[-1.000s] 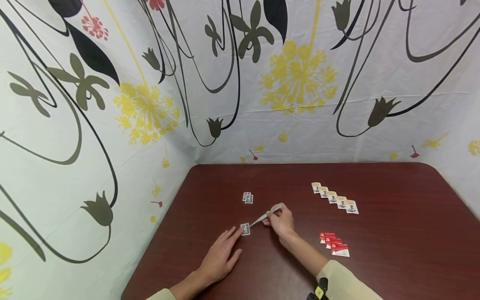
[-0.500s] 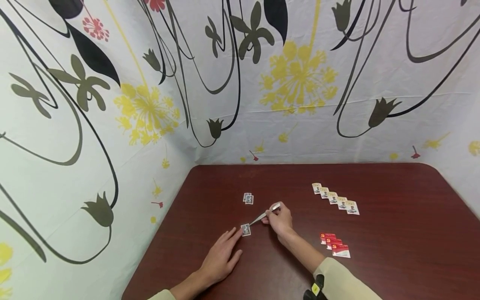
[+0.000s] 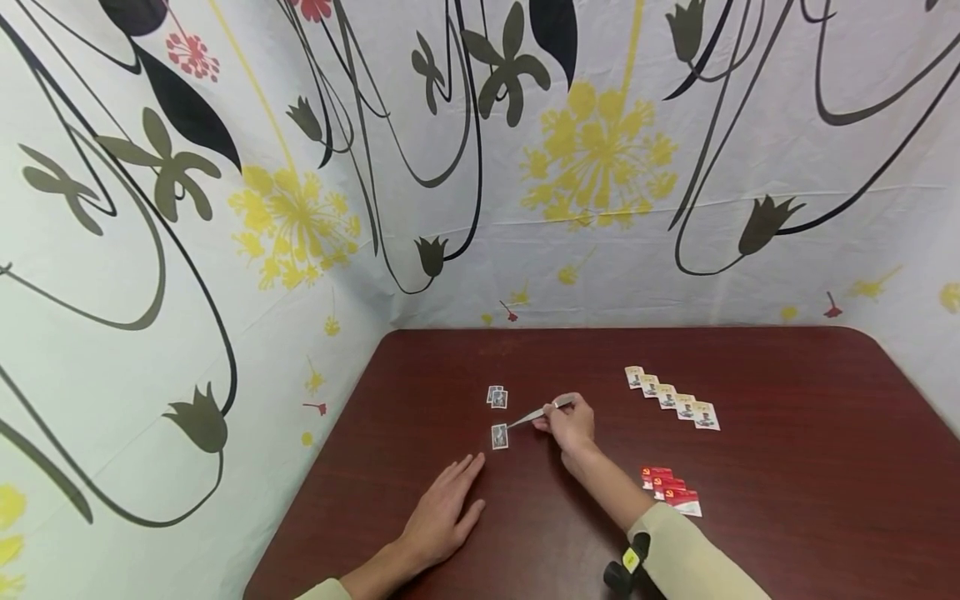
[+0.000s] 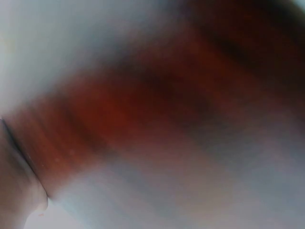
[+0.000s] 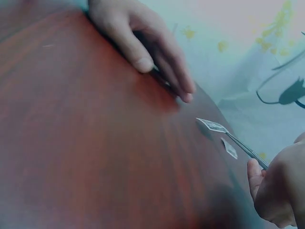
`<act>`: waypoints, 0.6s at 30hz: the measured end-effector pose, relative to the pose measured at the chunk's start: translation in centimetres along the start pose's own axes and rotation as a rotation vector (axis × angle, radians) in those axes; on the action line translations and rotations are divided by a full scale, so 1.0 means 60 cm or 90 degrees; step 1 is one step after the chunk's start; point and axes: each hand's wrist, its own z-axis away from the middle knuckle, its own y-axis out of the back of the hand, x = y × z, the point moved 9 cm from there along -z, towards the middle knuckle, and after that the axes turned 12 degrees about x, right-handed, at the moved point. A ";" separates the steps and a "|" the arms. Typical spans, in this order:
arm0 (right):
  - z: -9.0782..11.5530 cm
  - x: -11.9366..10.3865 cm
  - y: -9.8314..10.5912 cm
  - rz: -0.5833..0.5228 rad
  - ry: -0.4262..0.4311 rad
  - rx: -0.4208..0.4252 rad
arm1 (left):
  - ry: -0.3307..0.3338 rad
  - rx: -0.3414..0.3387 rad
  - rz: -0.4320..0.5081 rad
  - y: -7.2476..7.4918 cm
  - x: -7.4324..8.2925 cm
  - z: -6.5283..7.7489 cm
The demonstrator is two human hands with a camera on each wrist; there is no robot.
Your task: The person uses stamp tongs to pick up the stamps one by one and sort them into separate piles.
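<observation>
My right hand [image 3: 572, 427] pinches a pair of metal tweezers [image 3: 537, 414], which point left. Their tips hold the edge of a small grey stamp [image 3: 499, 437] with a white perforated border. In the right wrist view this stamp [image 5: 213, 126] is raised off the table, tilted, with a shadow below. Just behind it, two similar grey stamps [image 3: 497, 397] lie overlapped. My left hand [image 3: 442, 512] rests on the table with fingers extended, its fingertips a little in front of the held stamp. The left wrist view is mostly blurred.
On the dark red wooden table [image 3: 570, 358], a stepped row of several cream-coloured stamps [image 3: 666, 397] lies at the back right. Nearer, three overlapping red-and-white stamps [image 3: 681, 502] lie right of my forearm. A flower-patterned cloth [image 3: 480, 192] hangs around the far and left sides.
The tweezers have lifted the grey stamp away from my left fingertips and carried it back, slightly right, toward the two overlapped stamps. My left hand has stayed in place.
</observation>
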 end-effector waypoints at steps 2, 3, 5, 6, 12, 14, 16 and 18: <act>-0.011 -0.005 0.001 -0.014 -0.001 0.015 | 0.001 0.000 0.002 0.000 0.000 0.000; -0.016 -0.007 0.000 -0.020 -0.003 0.022 | 0.001 0.000 0.002 -0.001 0.000 0.000; -0.027 -0.009 -0.002 -0.027 -0.007 0.039 | 0.002 -0.002 0.000 -0.001 -0.001 0.001; -0.032 -0.009 -0.003 -0.032 -0.010 0.047 | 0.003 -0.002 0.001 -0.001 -0.002 0.001; -0.052 -0.008 -0.007 -0.036 -0.022 0.096 | 0.010 -0.009 0.008 -0.002 -0.004 0.001; -0.057 -0.007 -0.008 -0.026 -0.023 0.109 | 0.005 -0.008 0.007 -0.001 -0.003 0.000; -0.060 -0.006 -0.008 -0.018 -0.022 0.118 | 0.002 -0.008 0.002 -0.001 -0.001 0.000; -0.063 -0.005 -0.007 -0.010 -0.022 0.125 | -0.001 -0.008 -0.003 -0.001 -0.001 0.001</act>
